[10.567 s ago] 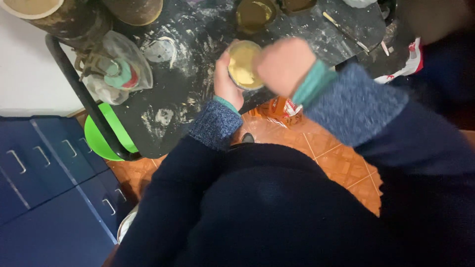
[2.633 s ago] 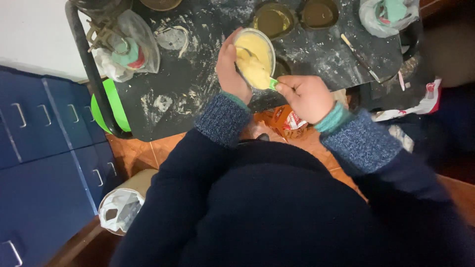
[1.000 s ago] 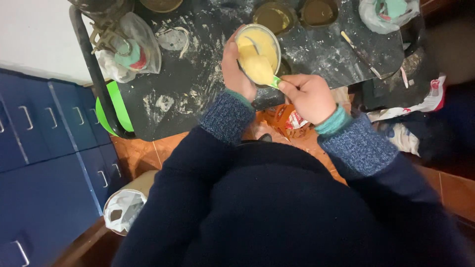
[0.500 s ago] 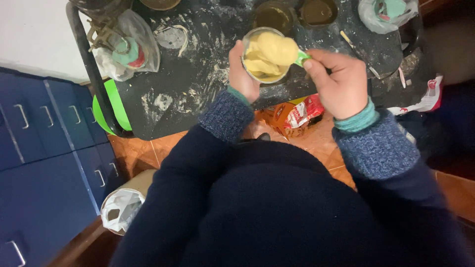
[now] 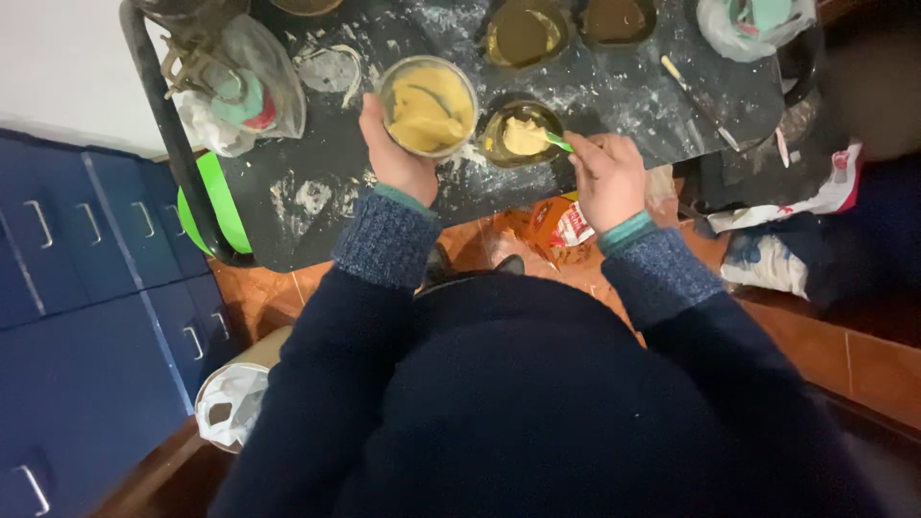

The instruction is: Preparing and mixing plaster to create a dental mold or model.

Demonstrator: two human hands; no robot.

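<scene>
From above, the left hand (image 5: 395,158) is wrapped around a small round bowl (image 5: 427,104) of thick yellow batter, held up over the dark, flour-dusted table (image 5: 384,206). The right hand (image 5: 604,177) pinches a green spoon (image 5: 558,143) — its tip sits in a mould (image 5: 520,134) holding a dollop. The batter looks heavy, soft and sticky; the bowl is best gripped round its wall.

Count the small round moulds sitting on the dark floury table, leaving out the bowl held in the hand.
3 in full view: one mould with batter under the right hand and its green spoon, two at the far edge. A fourth rim is cut off.
</scene>
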